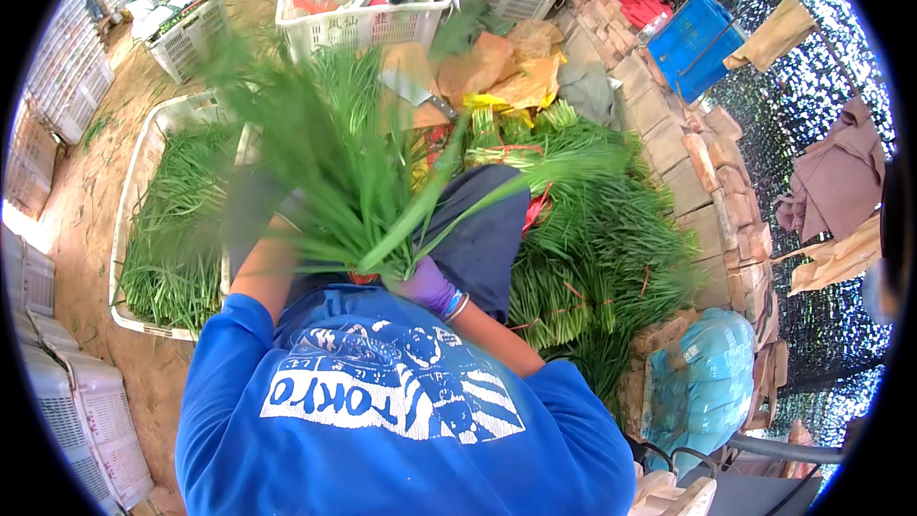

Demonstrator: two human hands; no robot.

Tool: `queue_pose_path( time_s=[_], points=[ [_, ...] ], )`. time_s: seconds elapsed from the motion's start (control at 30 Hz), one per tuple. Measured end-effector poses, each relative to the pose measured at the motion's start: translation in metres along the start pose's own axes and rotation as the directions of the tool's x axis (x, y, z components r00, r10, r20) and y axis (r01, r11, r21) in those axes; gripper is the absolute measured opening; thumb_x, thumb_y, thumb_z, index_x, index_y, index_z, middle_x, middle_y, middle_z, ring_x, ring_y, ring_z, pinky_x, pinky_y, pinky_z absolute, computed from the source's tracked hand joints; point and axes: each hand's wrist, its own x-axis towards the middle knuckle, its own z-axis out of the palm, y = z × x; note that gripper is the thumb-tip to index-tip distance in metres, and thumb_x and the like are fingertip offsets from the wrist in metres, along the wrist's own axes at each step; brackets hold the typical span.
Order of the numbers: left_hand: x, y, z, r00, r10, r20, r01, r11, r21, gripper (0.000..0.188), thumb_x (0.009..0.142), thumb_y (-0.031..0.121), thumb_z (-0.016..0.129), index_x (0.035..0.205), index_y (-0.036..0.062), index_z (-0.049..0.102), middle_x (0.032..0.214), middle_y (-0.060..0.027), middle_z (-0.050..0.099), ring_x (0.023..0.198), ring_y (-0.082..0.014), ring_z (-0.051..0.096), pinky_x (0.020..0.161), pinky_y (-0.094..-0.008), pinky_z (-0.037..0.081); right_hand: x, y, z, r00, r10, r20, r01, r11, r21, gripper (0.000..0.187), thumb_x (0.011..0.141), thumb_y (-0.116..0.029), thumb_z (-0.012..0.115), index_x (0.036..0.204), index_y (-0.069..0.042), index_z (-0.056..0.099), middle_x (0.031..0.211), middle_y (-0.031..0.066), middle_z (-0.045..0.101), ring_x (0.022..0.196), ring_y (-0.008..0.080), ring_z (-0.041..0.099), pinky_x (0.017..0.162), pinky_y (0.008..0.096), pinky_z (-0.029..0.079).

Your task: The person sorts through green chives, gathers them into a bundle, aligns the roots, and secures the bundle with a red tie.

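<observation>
In front of my chest a large loose bunch of green chives [353, 172] fans upward, its leaf tips blurred by motion. My right hand [428, 287], in a purple glove, is closed round the bunch's lower end. My left hand [291, 206] is at the left side of the bunch; leaves cover most of it, so its fingers do not show. Both forearms bend inward over my lap. On my right lies a big pile of chives [597, 258], partly tied in bundles with red bands. A white crate [122, 229] with more chives stands at my left.
A knife [420, 94] lies beyond the bunch, near orange and yellow sacking [516, 72]. White crates [363, 27] stand at the back, with stacked crates [81, 392] along the left. A brick ledge [659, 134] borders the right, with a blue bin [695, 43] and a light-blue plastic bundle [702, 382] nearby.
</observation>
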Motion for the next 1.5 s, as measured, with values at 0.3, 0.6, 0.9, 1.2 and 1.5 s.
queue_pose_path(
  time_s=[0.3, 0.6, 0.9, 1.2, 1.5],
  points=[
    [-0.043, 0.079, -0.028, 0.911, 0.35, -0.217, -0.327, 0.935, 0.134, 0.077, 0.07, 0.033, 0.067, 0.132, 0.0063, 0.03, 0.116, -0.0104, 0.052, 0.097, -0.0195, 0.054, 0.083, -0.031, 0.043, 0.006, -0.004, 0.004, 0.999, 0.029, -0.04, -0.031, 0.999, -0.032, 0.04, 0.076, -0.015, 0.062, 0.112, -0.003, 0.049, 0.104, 0.0115, 0.059, 0.096, 0.0192, 0.056, 0.083, 0.0291, 0.042],
    [-0.055, 0.125, -0.033, 0.858, 0.474, -0.197, -0.412, 0.865, 0.286, 0.074, 0.071, 0.03, 0.067, 0.131, 0.0055, 0.031, 0.115, -0.0087, 0.052, 0.096, -0.0177, 0.053, 0.083, -0.03, 0.043, 0.008, 0.003, 0.006, 0.998, 0.058, -0.037, -0.061, 0.997, -0.057, 0.041, 0.075, -0.012, 0.061, 0.112, -0.002, 0.047, 0.103, 0.0111, 0.059, 0.097, 0.0186, 0.056, 0.084, 0.0288, 0.042],
    [-0.045, 0.142, -0.033, 0.9, 0.435, -0.038, -0.394, 0.845, 0.362, 0.071, 0.073, 0.026, 0.067, 0.131, 0.0048, 0.032, 0.114, -0.0069, 0.052, 0.096, -0.0159, 0.053, 0.083, -0.0289, 0.043, 0.005, -0.014, 0.005, 0.999, -0.012, -0.041, 0.009, 0.998, -0.066, 0.035, 0.075, -0.006, 0.059, 0.109, -0.002, 0.05, 0.103, 0.0101, 0.058, 0.096, 0.0182, 0.056, 0.083, 0.0284, 0.043],
    [-0.068, 0.158, -0.005, 0.811, 0.485, -0.328, -0.101, 0.668, 0.737, 0.033, 0.073, 0.015, 0.068, 0.101, -0.0003, 0.058, 0.088, -0.0087, 0.063, 0.073, -0.0144, 0.06, 0.063, -0.0247, 0.049, 0.001, -0.003, -0.003, 1.0, 0.006, 0.028, -0.006, 1.0, 0.001, 0.041, 0.075, -0.007, 0.057, 0.114, 0.001, 0.046, 0.107, 0.0114, 0.057, 0.095, 0.0214, 0.056, 0.084, 0.0288, 0.042],
    [-0.073, 0.158, -0.017, 0.739, 0.491, -0.462, -0.117, 0.769, 0.629, 0.019, 0.07, 0.006, 0.069, 0.086, -0.0014, 0.064, 0.076, -0.0081, 0.065, 0.064, -0.0137, 0.061, 0.056, -0.025, 0.049, 0.004, 0.003, -0.001, 0.998, -0.057, 0.005, 0.057, 0.988, -0.142, 0.04, 0.071, -0.008, 0.063, 0.109, -0.002, 0.05, 0.101, 0.0116, 0.059, 0.09, 0.0209, 0.059, 0.079, 0.0285, 0.045]
  ],
)
